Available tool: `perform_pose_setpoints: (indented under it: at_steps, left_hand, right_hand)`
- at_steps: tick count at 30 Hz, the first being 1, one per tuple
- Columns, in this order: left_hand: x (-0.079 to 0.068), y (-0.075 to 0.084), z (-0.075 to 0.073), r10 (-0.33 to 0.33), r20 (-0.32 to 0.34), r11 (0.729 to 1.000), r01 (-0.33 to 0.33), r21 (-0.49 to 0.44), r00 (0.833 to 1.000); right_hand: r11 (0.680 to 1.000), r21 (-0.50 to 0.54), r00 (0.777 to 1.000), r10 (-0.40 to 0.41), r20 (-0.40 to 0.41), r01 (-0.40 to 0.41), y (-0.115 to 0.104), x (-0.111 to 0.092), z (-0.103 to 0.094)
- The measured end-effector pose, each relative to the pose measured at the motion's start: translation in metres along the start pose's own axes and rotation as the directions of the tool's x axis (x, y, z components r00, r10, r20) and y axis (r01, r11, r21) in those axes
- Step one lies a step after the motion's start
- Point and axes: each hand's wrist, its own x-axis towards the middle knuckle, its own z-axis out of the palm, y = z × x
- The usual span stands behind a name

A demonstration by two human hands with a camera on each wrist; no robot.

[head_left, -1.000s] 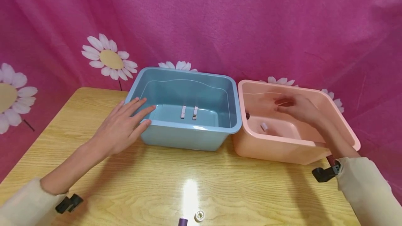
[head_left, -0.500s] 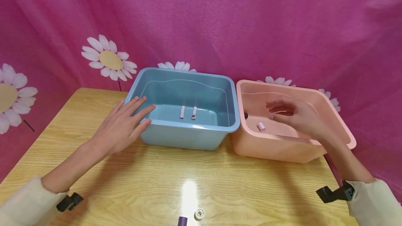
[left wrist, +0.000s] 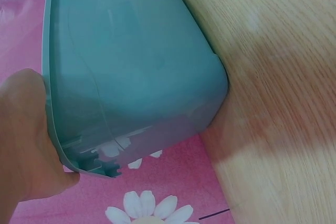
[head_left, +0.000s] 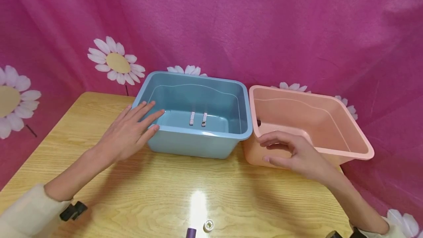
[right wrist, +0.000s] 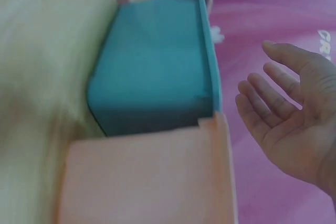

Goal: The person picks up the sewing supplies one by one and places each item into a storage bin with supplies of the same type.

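The left hand (head_left: 127, 133) lies at the left end of the blue tub (head_left: 198, 130), its fingers straight and spread wide over the rim; the left wrist view shows it against that rim. The right hand (head_left: 297, 157) hovers at the near side of the pink tub (head_left: 358, 154), partly hiding it, with thumb and fingers well apart and gently bent; in the right wrist view its palm is bare. Both tubs stand upright side by side on the wooden counter (head_left: 158, 194), the blue one to the left, their rims meeting or nearly so. Inside the blue tub, a pale piece (head_left: 191, 118) sits just beside a second pale piece (head_left: 204, 119), both on the bottom. In the pink tub a small dark object (head_left: 259, 122) lies by the left wall, too far hidden for me to say what it is. Nearer the person, a white ring-shaped piece (head_left: 209, 225) rests near a purple cylinder (head_left: 191, 233) cut off by the picture's lower edge. Behind everything hangs a magenta cloth (head_left: 231, 28) printed with white daisies
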Motion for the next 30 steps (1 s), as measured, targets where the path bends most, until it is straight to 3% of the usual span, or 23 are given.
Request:
perform_pose_setpoints:
  at_steps: [11,20,30]
  left_hand:
    - [0.000,0.000,0.001,0.025,-0.025,1.000,-0.025,-0.003,0.999]
    - [0.000,0.000,0.000,0.021,-0.019,1.000,-0.021,-0.006,1.000]
    - [0.001,0.000,0.001,0.015,-0.013,1.000,-0.015,-0.005,1.000]
  right_hand:
    - [0.995,0.078,0.989,0.050,0.136,-0.061,0.018,-0.010,0.046]
    - [0.972,0.170,0.960,0.115,0.256,-0.162,0.036,-0.014,0.086]
    - [0.910,0.310,0.937,0.185,0.295,-0.277,0.057,-0.021,0.121]
